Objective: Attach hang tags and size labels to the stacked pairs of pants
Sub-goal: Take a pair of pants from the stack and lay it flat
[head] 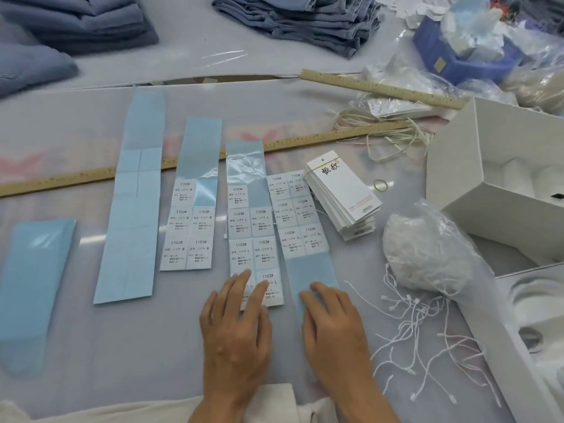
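Resting flat, left hand [235, 328] fingers [241, 279] on label strip [254, 227]

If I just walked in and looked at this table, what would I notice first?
Probably the long blue sticker strips lying side by side across the middle, some still carrying white size labels. Two bare hands rest at the near edge, the left hand with fingers on a label strip, the right hand flat on a bare blue strip. To the right sit a fanned stack of white hang tags and a bag of white strings.
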{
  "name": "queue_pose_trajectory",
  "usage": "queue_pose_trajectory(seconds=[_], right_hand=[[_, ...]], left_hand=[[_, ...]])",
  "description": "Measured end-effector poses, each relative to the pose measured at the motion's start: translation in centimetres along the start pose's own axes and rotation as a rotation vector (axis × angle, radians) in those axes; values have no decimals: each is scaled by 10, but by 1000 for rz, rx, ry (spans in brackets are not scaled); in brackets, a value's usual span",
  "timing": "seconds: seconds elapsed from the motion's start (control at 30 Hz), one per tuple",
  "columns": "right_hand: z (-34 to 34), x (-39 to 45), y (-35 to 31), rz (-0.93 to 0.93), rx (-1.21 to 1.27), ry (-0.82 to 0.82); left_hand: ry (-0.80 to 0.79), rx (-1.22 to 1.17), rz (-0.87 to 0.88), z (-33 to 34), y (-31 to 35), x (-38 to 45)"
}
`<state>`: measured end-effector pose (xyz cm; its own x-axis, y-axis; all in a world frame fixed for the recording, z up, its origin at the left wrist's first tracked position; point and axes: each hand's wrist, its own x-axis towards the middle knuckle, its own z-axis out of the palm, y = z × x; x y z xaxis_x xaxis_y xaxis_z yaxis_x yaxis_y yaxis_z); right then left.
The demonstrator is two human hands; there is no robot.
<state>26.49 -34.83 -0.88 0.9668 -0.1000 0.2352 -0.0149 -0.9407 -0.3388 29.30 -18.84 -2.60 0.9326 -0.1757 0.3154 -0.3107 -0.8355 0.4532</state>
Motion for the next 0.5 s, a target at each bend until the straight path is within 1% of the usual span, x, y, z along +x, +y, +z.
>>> queue_pose_trajectory(seconds=[0.03,0.1,0.17,0.23,0.3,0.33,0.43,0.5], right_hand=[[1,-2,1,-9,20,12],[3,2,5,28,93,57],[1,15,12,96,186,105],[-2,38,23,99,233,120],[-2,64,37,15,205,64],[0,76,46,-42,186,11],[6,99,72,-218,183,-126],[5,108,88,-287,201,-181]], left_hand=[[33,-49,46,3,5,13],[3,-67,127,12,16,46],[-72,24,182,25,24,76],[-202,96,181,34,26,97],[-324,106,148,40,21,105],[-346,108,141,42,17,104],[-364,138,153,45,8,98],[-366,128,163,47,4,97]])
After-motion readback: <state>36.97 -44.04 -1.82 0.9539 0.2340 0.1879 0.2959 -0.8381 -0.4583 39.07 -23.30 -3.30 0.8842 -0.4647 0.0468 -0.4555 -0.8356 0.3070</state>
